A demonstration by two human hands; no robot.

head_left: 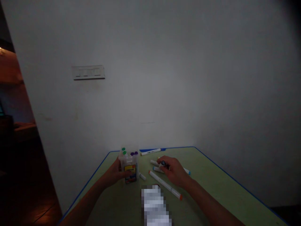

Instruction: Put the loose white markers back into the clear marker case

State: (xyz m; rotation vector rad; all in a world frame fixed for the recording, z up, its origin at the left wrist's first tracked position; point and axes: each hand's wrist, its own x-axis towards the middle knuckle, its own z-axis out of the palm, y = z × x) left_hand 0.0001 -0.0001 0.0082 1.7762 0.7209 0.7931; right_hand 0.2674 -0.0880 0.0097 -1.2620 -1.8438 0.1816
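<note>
My left hand is wrapped round a clear plastic marker box with a yellow and dark label, its thumb across the front. Green-capped markers and purple-capped markers stick up inside the box. To the right, my right hand is closed on a dark-capped marker, most of which the fingers hide. Under and beside that hand lie a blue-tipped marker and a white marker. An orange-tipped marker lies slanted in front of them.
A marker lies near the back edge of the green, blue-rimmed table. A short white marker is just right of the box. In front is a blurred-out rectangular object. Behind the table stands a wall with a switch plate.
</note>
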